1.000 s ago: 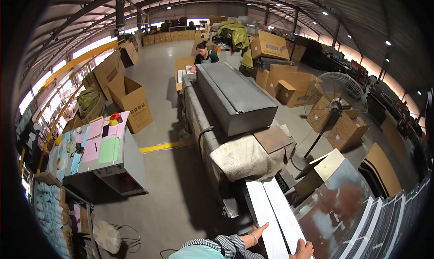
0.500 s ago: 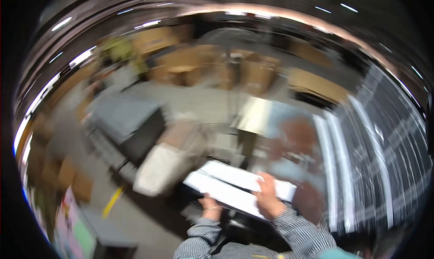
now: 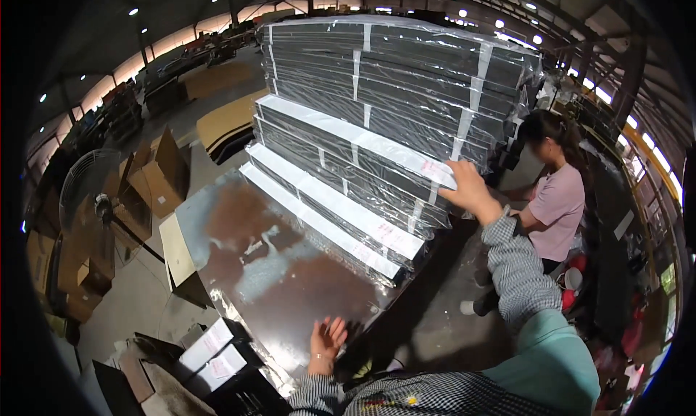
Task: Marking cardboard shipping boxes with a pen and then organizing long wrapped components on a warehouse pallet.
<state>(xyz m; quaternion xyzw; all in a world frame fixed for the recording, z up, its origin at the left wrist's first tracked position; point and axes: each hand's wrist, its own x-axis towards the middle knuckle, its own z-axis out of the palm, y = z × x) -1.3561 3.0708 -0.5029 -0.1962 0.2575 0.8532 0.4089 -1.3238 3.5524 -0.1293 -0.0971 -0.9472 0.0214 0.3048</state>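
A tall stack of long, dark panels in clear plastic wrap with white strips stands on a metal-topped table with worn brown patches. At its near side lie long, narrow packages with white upper faces. My right hand reaches forward, its fingers and thumb closed on the right end of the uppermost long white package. Below it are two more white packages. My left hand is held over the table's near edge, fingers spread, with nothing in it.
White-topped black boxes sit at the lower left. Beyond the table's left side are brown cartons and a stand fan. A co-worker in a pink shirt stands at right, close to the stack's end.
My view has swung right, bringing the stack to the centre. Both hands have left the white-topped boxes; my right hand now holds a long package's end, and my left hand is empty.
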